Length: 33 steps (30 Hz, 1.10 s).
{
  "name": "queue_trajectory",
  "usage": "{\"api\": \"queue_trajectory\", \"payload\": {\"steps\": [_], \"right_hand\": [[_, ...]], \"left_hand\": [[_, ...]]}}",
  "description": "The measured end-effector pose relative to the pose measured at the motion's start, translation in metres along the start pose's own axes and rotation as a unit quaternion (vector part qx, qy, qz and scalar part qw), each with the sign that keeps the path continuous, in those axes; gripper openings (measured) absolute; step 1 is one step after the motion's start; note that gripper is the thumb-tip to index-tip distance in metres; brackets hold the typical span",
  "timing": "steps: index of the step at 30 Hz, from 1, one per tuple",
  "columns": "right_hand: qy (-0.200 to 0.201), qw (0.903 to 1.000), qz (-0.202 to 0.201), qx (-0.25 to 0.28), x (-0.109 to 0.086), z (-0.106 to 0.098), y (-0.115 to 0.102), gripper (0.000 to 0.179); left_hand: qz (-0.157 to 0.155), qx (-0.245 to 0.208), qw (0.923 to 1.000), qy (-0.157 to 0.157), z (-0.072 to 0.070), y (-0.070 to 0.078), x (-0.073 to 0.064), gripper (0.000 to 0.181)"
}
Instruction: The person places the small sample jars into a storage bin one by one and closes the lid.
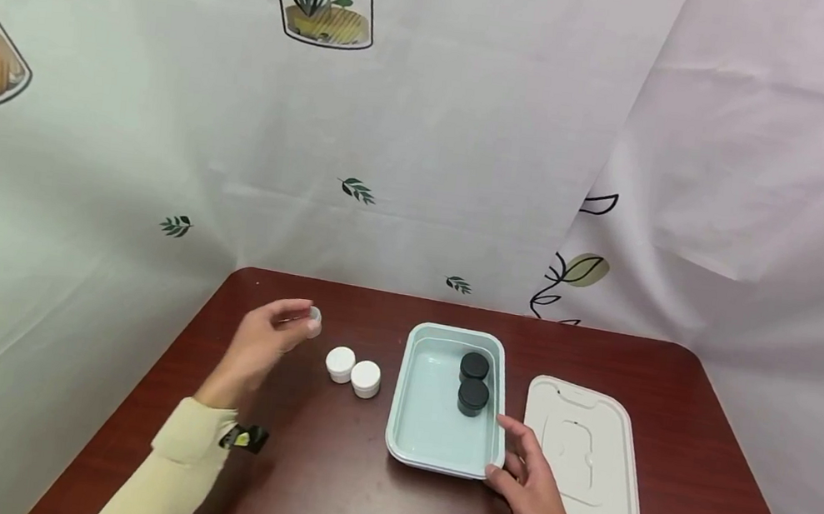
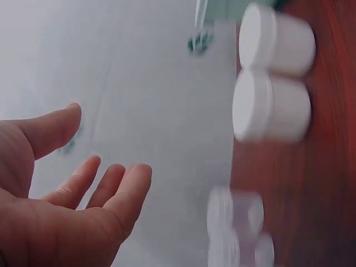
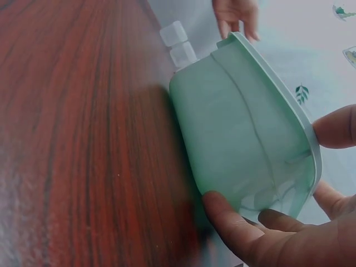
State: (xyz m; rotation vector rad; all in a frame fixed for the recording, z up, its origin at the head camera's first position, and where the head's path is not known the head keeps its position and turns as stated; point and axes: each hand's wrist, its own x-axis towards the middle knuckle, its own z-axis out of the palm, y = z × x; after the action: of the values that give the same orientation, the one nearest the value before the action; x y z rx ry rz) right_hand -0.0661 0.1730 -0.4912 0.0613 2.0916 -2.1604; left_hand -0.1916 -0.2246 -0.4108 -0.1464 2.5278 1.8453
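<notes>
My left hand (image 1: 259,346) hovers over the left of the table, nothing between its thumb and fingers in the left wrist view. Just beyond its fingertips, in the head view, is a small jar with a clear body (image 1: 315,322), partly hidden by the hand. The left wrist view shows two small jars with white lids (image 2: 221,214) and two larger white jars (image 2: 278,108). My right hand (image 1: 534,492) grips the pale green plastic container (image 1: 424,426) at its near right corner, thumb at the rim and fingers against the side. Two black-lidded jars (image 1: 472,396) stand inside the container.
A white lid (image 1: 586,468) lies flat on the dark red table (image 1: 327,491), right of the container and beside my right hand. Printed cloth (image 1: 456,128) hangs behind the table and along its sides.
</notes>
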Motion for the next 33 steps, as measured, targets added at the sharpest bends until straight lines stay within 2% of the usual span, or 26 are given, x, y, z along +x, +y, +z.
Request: {"api": "queue_trajectory", "payload": {"steps": [6,9,12,16,22,28,33], "right_hand": [[0.002,1.0,-0.002,0.005,-0.001,0.001,0.0,0.063],[0.003,1.0,-0.003,0.007,-0.001,0.001,0.0,0.063],[0.007,0.9999,0.001,0.008,-0.001,0.002,-0.001,0.063],[0.011,0.9999,0.008,0.0,-0.001,0.003,-0.002,0.063],[0.012,0.9999,0.011,-0.005,-0.001,0.004,-0.002,0.064],[0.014,0.9999,0.01,-0.004,-0.002,0.004,-0.002,0.063],[0.016,0.9998,0.009,-0.003,-0.001,0.005,-0.003,0.064]], "left_hand": [[-0.013,0.017,0.9986,0.048,-0.047,-0.025,-0.004,0.062],[-0.028,0.02,0.9969,0.071,-0.061,-0.037,-0.005,0.065],[-0.047,0.025,0.9941,0.094,-0.07,-0.051,-0.005,0.066],[-0.074,0.045,0.9896,0.114,-0.074,-0.072,-0.003,0.067],[-0.093,0.048,0.9898,0.097,-0.068,-0.099,-0.001,0.068],[-0.085,0.038,0.9924,0.08,-0.062,-0.106,-0.003,0.07],[-0.087,0.054,0.9926,0.066,-0.061,-0.106,-0.006,0.074]]}}
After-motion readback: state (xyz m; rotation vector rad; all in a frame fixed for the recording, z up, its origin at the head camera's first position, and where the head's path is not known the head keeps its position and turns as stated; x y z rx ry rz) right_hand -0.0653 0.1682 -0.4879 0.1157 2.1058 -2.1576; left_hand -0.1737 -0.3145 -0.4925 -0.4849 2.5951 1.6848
